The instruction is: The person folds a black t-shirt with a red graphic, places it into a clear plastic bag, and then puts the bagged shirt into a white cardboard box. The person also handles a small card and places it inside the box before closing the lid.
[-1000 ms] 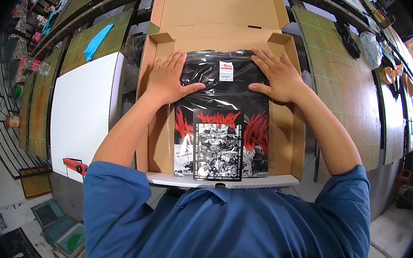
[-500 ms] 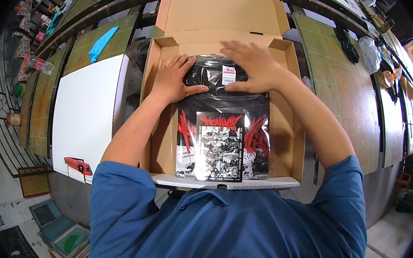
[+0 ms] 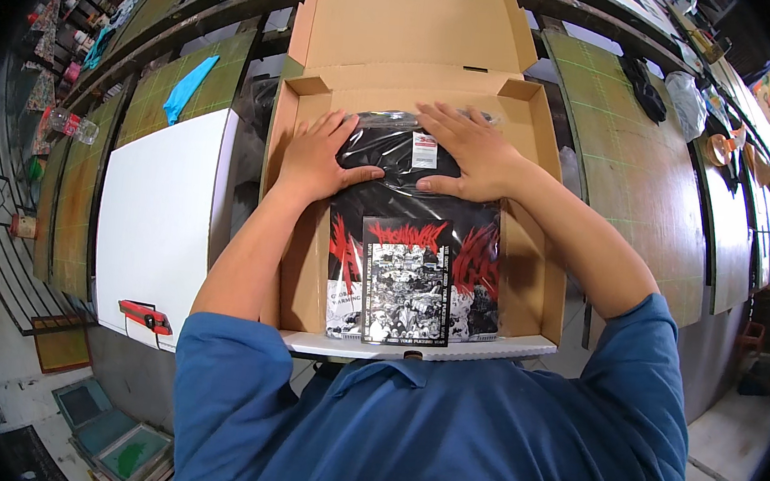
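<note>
A folded black T-shirt in a clear plastic bag [image 3: 361, 197] lies in an open brown cardboard box [image 3: 530, 253]. Its print is red and white, and a small white label [image 3: 424, 150] sits near the collar. On the bag's lower half rests a black-and-white printed card [image 3: 406, 284] with red lettering. My left hand [image 3: 324, 157] lies flat on the upper left of the bag, fingers spread. Across its upper right, my right hand [image 3: 470, 156] is laid with fingers stretched out. Neither hand grips anything.
The box's lid [image 3: 413, 19] stands raised at the far side. To the left is a white box [image 3: 162, 221] with a red box cutter [image 3: 145, 317] on it. A blue cloth [image 3: 188, 88] lies beyond it. Green-marked boards [image 3: 628, 179] stretch along the right.
My right hand has come down and toward me, from blurred motion above the bag to resting on it. The left hand stays on the bag, shifted slightly nearer.
</note>
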### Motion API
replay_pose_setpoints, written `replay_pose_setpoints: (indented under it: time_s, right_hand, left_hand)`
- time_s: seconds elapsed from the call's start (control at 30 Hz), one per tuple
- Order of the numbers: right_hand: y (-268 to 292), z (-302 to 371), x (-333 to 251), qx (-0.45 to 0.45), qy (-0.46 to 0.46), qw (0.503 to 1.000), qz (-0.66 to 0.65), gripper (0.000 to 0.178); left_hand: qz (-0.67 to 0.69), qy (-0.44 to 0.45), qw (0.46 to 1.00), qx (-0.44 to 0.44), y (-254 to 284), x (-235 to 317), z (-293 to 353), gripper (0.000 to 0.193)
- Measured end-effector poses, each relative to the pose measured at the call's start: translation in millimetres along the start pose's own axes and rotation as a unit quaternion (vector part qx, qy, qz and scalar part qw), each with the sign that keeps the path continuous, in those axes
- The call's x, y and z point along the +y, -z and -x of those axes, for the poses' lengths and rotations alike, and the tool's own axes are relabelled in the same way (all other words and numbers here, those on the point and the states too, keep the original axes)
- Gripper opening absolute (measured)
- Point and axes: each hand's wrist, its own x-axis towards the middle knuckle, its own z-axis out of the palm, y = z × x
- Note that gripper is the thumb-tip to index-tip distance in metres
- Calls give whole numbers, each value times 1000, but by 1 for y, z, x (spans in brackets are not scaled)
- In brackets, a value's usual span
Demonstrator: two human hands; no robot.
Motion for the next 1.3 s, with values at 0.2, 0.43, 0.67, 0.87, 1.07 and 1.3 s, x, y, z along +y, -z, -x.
replay_pose_setpoints:
  time_s: [0.2,0.43,0.67,0.87,1.07,1.3]
  right_hand:
    - [-10,22,7,-18,-41,999,-4,86]
    - [10,31,-8,-107,-213,968,78,92]
    - [-3,41,-4,-59,-215,975,-7,92]
    - [9,48,23,63,-164,981,-84,80]
    - [35,30,89,311,-262,904,-133,58]
    - [20,-22,195,270,-435,853,-100,54]
  left_hand:
    - [0,-18,1000,7,0,1,-3,96]
    - [20,62,995,-69,14,15,2,93]
    - [40,56,993,-93,9,13,1,93]
    - [85,18,996,-38,13,2,1,87]
    - [223,74,959,156,48,-41,-44,51]
    - [286,309,895,146,-5,-153,-146,54]
